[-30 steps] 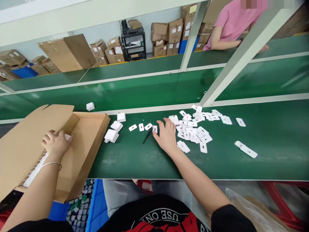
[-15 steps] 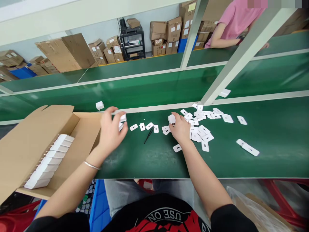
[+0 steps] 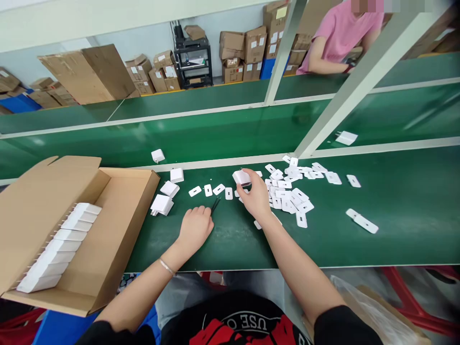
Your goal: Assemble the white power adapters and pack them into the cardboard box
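My left hand point(image 3: 196, 227) is closed around black tweezers point(image 3: 216, 204), whose tips point away from me above the table. A white plug-in charger point(image 3: 242, 178) sits in my right hand point(image 3: 258, 195), pinched between thumb and fingers with one end facing left. Between the hands lies a short row of white slotted plates, one of them a small plate point(image 3: 229, 193). Right of my right hand spreads a loose heap of such plates point(image 3: 283, 194). Left of the row are several white chargers, the nearest a charger point(image 3: 162, 204) with its prongs showing.
An open cardboard box point(image 3: 118, 191) with a row of white chargers point(image 3: 59, 249) stands at the left. A long white piece point(image 3: 362, 221) lies at the right. Slanting posts point(image 3: 345, 96) and a rail rise behind the table. Across, a person in a pink top point(image 3: 332, 33) sits.
My left hand has come away from the chargers at left, down and right, and taken up the tweezers. My right hand has moved slightly left with the charger, from beside the plates.
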`<state>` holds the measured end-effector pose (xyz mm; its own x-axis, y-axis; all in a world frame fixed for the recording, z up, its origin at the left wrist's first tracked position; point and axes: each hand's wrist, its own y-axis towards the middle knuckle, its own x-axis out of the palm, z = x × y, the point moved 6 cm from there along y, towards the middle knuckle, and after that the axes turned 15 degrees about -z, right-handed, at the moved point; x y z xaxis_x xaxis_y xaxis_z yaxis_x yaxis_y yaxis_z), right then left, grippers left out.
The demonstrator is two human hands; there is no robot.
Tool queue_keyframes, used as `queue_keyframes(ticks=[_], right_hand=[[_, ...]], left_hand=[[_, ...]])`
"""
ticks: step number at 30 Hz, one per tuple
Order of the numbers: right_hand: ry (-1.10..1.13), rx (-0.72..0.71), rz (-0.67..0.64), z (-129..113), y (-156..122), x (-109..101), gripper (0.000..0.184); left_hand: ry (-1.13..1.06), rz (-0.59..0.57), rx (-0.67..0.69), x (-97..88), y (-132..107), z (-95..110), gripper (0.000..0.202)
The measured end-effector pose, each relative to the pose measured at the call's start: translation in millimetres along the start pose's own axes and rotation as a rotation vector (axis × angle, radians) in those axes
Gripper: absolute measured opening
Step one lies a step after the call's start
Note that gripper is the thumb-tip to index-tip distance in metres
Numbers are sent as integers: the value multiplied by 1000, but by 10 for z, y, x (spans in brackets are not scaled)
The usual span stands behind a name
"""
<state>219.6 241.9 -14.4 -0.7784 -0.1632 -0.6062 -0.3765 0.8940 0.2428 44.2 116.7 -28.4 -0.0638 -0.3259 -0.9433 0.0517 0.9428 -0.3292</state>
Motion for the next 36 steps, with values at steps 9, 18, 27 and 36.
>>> queue_keyframes(ticks=[9, 18, 27, 36], right_hand=[[346, 54, -200, -158, -131, 272, 46], [323, -97, -382, -340, -219, 510, 33], [-127, -106, -296, -53, 15, 9, 24], [-320, -45, -509, 254, 57, 12, 15]], left_hand=[[-62, 280, -191, 62, -497, -605, 23], [-535, 309, 325, -128, 176, -60, 67], [-1233, 388, 605, -41, 425, -254, 35], [-1550, 346, 700, -99, 388, -276, 36]])
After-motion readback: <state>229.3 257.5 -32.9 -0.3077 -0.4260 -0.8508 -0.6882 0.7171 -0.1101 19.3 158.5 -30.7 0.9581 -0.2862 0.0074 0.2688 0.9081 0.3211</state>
